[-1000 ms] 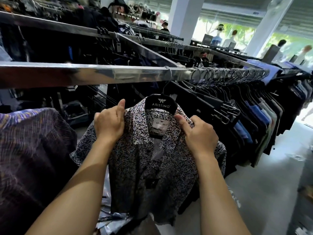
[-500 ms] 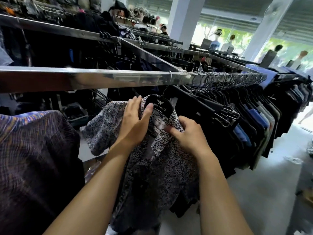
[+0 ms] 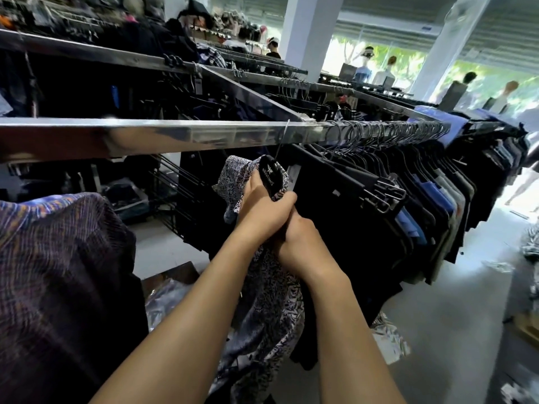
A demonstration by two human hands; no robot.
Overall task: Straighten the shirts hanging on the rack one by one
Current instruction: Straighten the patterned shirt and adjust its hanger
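A black-and-white patterned shirt point(image 3: 268, 290) hangs on a black hanger point(image 3: 269, 177) hooked over the steel rail point(image 3: 180, 135). The shirt is turned edge-on to me, next to the packed dark shirts. My left hand point(image 3: 264, 208) is closed around the shirt's collar and the hanger's neck. Just below and touching it, my right hand point(image 3: 303, 246) grips the shirt's front fabric. A row of dark, blue and grey shirts point(image 3: 414, 199) fills the rail to the right.
A purple striped garment point(image 3: 58, 272) hangs close at the left. Plastic bags point(image 3: 388, 342) lie on the grey floor under the rack. More racks stand behind, and white pillars, mannequins and people are far back.
The shirt faced me with a hand on each shoulder; it has been swung edge-on and slid right toward the dark shirts. Both hands have come together at the collar.
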